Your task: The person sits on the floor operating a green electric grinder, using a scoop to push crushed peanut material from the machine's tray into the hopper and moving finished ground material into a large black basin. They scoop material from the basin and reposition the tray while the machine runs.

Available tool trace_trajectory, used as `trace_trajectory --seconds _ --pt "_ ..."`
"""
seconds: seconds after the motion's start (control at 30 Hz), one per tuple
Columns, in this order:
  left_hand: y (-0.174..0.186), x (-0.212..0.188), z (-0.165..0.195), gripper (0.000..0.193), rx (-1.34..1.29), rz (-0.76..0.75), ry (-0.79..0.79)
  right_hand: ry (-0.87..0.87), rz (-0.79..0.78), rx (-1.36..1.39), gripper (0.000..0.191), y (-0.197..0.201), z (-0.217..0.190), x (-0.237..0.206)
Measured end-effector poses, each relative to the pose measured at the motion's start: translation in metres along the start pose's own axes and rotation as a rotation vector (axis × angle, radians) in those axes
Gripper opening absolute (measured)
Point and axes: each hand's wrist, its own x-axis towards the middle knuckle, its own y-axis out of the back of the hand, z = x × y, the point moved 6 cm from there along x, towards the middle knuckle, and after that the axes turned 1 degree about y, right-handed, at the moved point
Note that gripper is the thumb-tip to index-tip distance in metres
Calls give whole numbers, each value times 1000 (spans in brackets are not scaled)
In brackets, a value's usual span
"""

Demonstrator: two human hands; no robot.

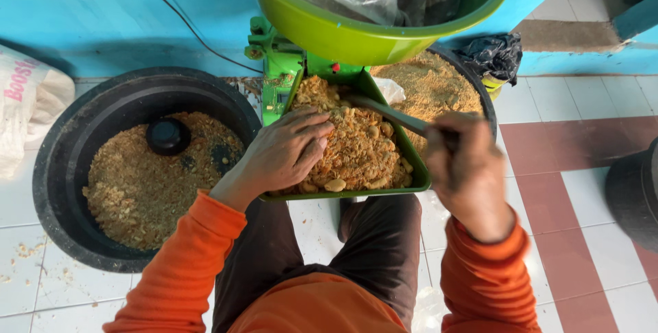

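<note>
A green feed tray (411, 168) of a green grinding machine (277, 65) holds a heap of crushed peanuts (360, 144). My left hand (284, 151) rests palm down on the left side of the heap, fingers spread over the nuts. My right hand (466, 168) is closed around the handle of a grey metal spoon (387, 113), whose bowl end lies in the nuts toward the machine's throat. Orange sleeves cover both arms.
A green plastic basin (343, 34) with a clear plastic bag sits above the machine. A black tub (75, 168) of ground meal and a small black lid stands left; a second tub (445, 82) of meal right. Another black tub edge (634, 192) is at far right. A white sack (27, 100) lies at left.
</note>
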Motion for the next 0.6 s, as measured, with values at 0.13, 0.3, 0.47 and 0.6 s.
trace_trajectory --seconds 0.13,0.3,0.47,0.6 --pt "3 -1 2 33 -10 11 -5 -31 -29 24 15 6 1 10" --pt "3 -1 1 33 -10 24 -4 142 31 6 18 -24 6 -12" --pt "-1 0 0 33 27 4 -21 11 227 -59 17 -12 2 -50" --pt "0 0 0 34 33 -1 -22 -18 230 -80 17 -9 -2 -41"
